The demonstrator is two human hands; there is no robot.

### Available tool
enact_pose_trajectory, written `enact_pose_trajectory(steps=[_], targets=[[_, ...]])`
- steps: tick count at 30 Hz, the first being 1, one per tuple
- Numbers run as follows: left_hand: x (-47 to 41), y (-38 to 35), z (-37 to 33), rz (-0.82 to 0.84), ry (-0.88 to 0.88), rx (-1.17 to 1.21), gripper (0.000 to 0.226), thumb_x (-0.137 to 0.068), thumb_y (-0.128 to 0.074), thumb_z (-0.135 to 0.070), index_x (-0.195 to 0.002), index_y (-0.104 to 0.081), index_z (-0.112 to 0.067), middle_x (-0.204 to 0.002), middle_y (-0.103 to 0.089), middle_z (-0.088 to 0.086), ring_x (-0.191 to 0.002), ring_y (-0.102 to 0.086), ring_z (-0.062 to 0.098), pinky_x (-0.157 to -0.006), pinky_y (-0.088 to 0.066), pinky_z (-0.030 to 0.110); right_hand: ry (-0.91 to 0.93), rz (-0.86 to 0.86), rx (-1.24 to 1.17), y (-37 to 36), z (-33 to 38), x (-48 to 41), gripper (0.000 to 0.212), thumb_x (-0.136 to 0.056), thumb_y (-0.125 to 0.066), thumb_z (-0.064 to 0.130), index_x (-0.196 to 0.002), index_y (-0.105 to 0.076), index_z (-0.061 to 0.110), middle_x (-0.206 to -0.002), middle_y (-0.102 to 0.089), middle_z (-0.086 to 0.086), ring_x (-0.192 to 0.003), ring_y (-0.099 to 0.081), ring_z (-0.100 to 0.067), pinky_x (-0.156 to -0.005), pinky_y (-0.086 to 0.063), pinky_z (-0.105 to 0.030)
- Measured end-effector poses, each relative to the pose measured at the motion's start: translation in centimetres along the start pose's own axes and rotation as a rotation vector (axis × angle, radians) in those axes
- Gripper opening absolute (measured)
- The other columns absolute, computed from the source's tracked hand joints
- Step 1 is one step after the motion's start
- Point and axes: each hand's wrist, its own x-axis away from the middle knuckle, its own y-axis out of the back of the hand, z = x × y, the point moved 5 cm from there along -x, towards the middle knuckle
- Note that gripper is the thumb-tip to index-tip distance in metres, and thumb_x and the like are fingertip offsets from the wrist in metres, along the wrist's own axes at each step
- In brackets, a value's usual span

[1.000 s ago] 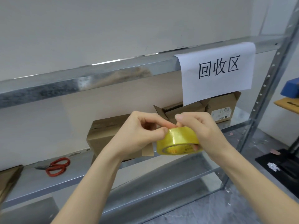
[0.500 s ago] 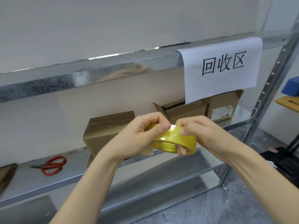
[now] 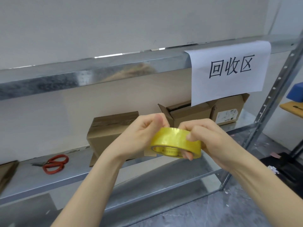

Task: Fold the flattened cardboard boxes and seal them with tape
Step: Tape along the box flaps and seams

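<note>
A roll of yellow tape (image 3: 175, 141) is held in front of me between both hands. My right hand (image 3: 206, 138) grips its right side, fingers through the core and thumb on the outer face. My left hand (image 3: 139, 138) pinches at the roll's top left edge with thumb and fingertips. Behind them, on the metal shelf (image 3: 78, 174), stands a folded brown cardboard box (image 3: 108, 133) with its top flaps closed. Further right sit an open-flapped box (image 3: 188, 113) and a box with a white label (image 3: 227, 110).
Red-handled scissors (image 3: 54, 163) lie on the shelf to the left. A brown cardboard piece (image 3: 7, 172) shows at the far left edge. A white paper sign (image 3: 229, 71) hangs from the upper shelf rail. The rack's upright post (image 3: 270, 95) stands at the right, grey floor below.
The roll has tilted so its outer face turns up toward me. My left thumb has shifted to the roll's top left edge. The view has drifted slightly.
</note>
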Motion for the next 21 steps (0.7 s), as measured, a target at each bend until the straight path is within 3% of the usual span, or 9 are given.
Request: enact_pose_trajectory(steps=[3, 5, 7, 11, 16, 18, 21], targets=[[0.2, 0.1, 0.2, -0.049, 0.121, 0.023, 0.065, -0.077, -0.021, -0.064, -0.057, -0.044, -0.006, -0.048, -0.041, 0.003, -0.042, -0.04, 0.006, -0.044, -0.034, 0.012, 0.017, 0.049, -0.079, -0.5, 0.2, 0.3, 0.019, -0.062, -0.05, 0.024, -0.059, -0.06, 0.008, -0.052, -0.057, -0.011, -0.055, -0.053, -0.017, -0.058, -0.044, -0.024], [0.3, 0.1, 0.1, -0.083, 0.135, 0.047, 0.064, -0.081, -0.023, -0.06, -0.053, -0.041, -0.006, -0.044, -0.038, 0.003, -0.04, -0.037, 0.008, -0.043, -0.033, 0.013, -0.006, 0.068, -0.069, -0.8, 0.3, 0.3, 0.021, -0.068, -0.046, 0.016, -0.061, -0.056, 0.0, -0.054, -0.058, -0.012, -0.057, -0.054, -0.018, -0.061, -0.045, -0.025], [0.3, 0.1, 0.1, -0.087, 0.104, 0.046, 0.07, -0.078, -0.03, -0.069, -0.052, -0.042, -0.005, -0.044, -0.036, 0.006, -0.042, -0.037, 0.011, -0.045, -0.032, 0.016, -0.03, 0.077, -0.009, -1.3, 0.4, 0.2, 0.029, -0.073, -0.044, 0.017, -0.063, -0.052, -0.009, -0.052, -0.059, -0.011, -0.058, -0.054, -0.018, -0.064, -0.046, -0.028], [0.3, 0.3, 0.2, -0.092, 0.114, -0.074, 0.094, -0.058, -0.043, -0.094, -0.055, -0.044, -0.001, -0.056, -0.044, 0.033, -0.054, -0.047, 0.024, -0.056, -0.038, 0.03, -0.073, 0.07, 0.089, -2.0, 0.5, 0.0, 0.037, -0.075, -0.045, 0.023, -0.066, -0.054, -0.012, -0.05, -0.059, -0.009, -0.057, -0.054, -0.011, -0.071, -0.047, -0.033], [1.0, 0.6, -1.4, -0.107, 0.071, -0.097, 0.083, -0.07, -0.025, -0.078, -0.051, -0.048, -0.001, -0.046, -0.037, 0.009, -0.043, -0.036, 0.012, -0.044, -0.03, 0.015, 0.006, 0.124, -0.048, -2.3, 1.0, 0.5, 0.022, -0.07, -0.042, 0.014, -0.065, -0.058, -0.002, -0.051, -0.057, -0.009, -0.058, -0.053, -0.012, -0.066, -0.045, -0.024], [1.3, 0.7, -1.9, -0.107, 0.094, -0.128, 0.084, -0.069, -0.017, -0.075, -0.052, -0.05, 0.001, -0.046, -0.039, 0.01, -0.043, -0.037, 0.012, -0.045, -0.031, 0.013, 0.037, 0.191, -0.123, -2.7, 0.9, 0.9, 0.022, -0.067, -0.047, 0.018, -0.072, -0.062, 0.003, -0.055, -0.06, -0.008, -0.061, -0.054, -0.014, -0.065, -0.046, -0.023], [1.4, 0.9, -2.0, -0.128, 0.132, -0.135, 0.091, -0.079, -0.011, -0.08, -0.049, -0.046, -0.001, -0.045, -0.038, 0.01, -0.041, -0.037, 0.013, -0.043, -0.031, 0.015, 0.042, 0.241, -0.16, -3.0, 0.8, 1.1, 0.032, -0.068, -0.048, 0.023, -0.08, -0.061, -0.004, -0.058, -0.062, -0.006, -0.059, -0.054, -0.018, -0.062, -0.047, -0.027]])
